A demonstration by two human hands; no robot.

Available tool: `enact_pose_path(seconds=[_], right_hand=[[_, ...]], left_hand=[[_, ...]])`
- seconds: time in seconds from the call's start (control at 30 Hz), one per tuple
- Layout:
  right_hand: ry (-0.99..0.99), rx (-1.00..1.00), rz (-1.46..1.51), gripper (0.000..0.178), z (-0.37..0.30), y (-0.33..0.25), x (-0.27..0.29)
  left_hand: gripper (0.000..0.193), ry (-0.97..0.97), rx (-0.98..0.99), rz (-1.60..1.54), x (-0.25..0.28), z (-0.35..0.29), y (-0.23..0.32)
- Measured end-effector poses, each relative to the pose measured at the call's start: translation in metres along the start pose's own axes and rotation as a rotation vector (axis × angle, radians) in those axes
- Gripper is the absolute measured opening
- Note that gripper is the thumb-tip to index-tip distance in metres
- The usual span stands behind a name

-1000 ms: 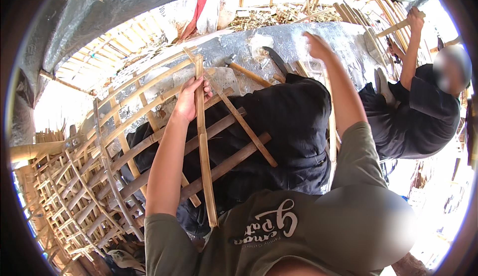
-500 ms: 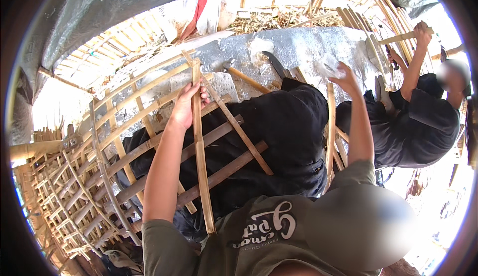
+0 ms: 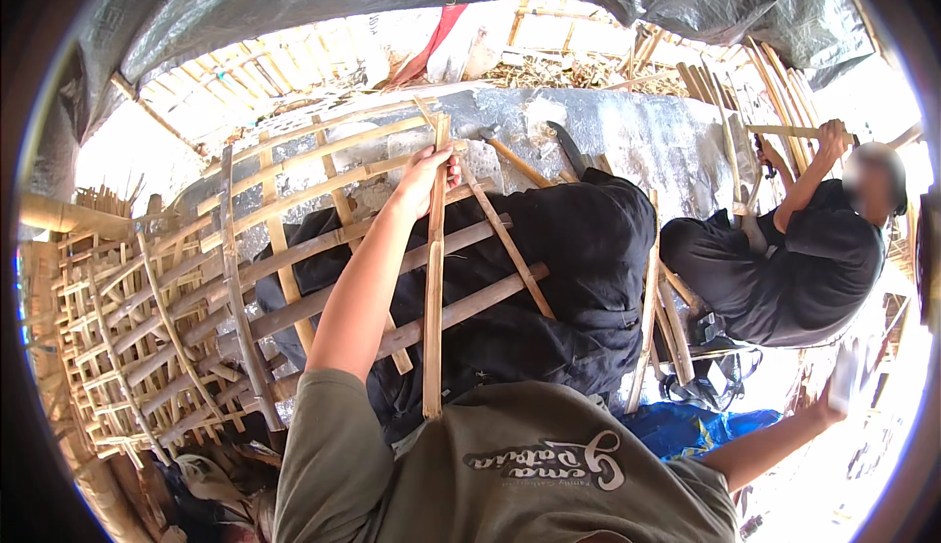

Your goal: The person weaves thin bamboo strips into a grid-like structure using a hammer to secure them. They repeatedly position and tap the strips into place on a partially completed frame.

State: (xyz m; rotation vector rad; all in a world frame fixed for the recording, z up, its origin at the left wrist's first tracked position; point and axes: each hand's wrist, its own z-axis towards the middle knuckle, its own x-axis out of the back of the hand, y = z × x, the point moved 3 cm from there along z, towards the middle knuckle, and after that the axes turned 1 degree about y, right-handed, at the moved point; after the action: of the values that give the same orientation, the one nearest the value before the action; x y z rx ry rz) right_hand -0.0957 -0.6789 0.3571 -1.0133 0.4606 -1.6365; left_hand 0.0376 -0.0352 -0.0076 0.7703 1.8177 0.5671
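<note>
A lattice of bamboo strips (image 3: pixel 304 300) lies across my black-clad lap and reaches out to the left. My left hand (image 3: pixel 427 180) grips the top end of an upright bamboo strip (image 3: pixel 433 318), which stands against the lattice's right side. Beside it, a slanting strip (image 3: pixel 510 244) crosses the lower slats. Far out to the right, my right hand (image 3: pixel 831 404) is closed around a pale, see-through object (image 3: pixel 845 376); motion and glare blur it, so its kind is unclear.
On the grey sheet beyond my lap lie a wooden-handled hammer (image 3: pixel 515 161) and a dark curved blade (image 3: pixel 567 146). At the right a co-worker in black (image 3: pixel 794 259) holds up a wooden piece (image 3: pixel 794 131). A blue plastic bag (image 3: pixel 691 428) lies by my right side.
My right hand has swung from above the grey sheet out and back to the far right with the see-through object. My left hand still holds the strip, now steeper; the view has shifted.
</note>
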Motion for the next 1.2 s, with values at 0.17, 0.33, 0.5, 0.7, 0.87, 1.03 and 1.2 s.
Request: enact_pose_path(seconds=[0.17,0.33,0.5,0.7,0.87,1.03,1.2], right_hand=[[-0.045,0.342,0.514,0.109,-0.066,-0.080,0.049],[0.053,0.513,0.915,0.103,-0.106,-0.117,0.052],[0.177,0.579,0.966,0.101,-0.128,-0.123,0.059],[0.258,0.600,0.999,0.099,-0.139,-0.115,0.060],[0.295,0.612,1.011,0.097,-0.142,-0.112,0.060],[0.315,0.617,1.013,0.095,-0.143,-0.110,0.058],[0.337,0.623,1.012,0.093,-0.144,-0.107,0.058]], left_hand=[[0.011,-0.007,-0.028,0.002,0.006,-0.003,-0.001],[0.012,-0.004,-0.039,0.027,0.004,-0.004,0.002],[0.012,0.004,-0.056,0.026,0.003,-0.004,0.000],[0.011,0.003,-0.058,0.032,0.004,-0.001,-0.001],[0.009,0.012,-0.063,0.036,0.005,-0.001,-0.001],[0.009,0.013,-0.060,0.040,0.005,-0.001,-0.002],[0.009,-0.001,-0.061,0.018,0.008,0.001,-0.003]])
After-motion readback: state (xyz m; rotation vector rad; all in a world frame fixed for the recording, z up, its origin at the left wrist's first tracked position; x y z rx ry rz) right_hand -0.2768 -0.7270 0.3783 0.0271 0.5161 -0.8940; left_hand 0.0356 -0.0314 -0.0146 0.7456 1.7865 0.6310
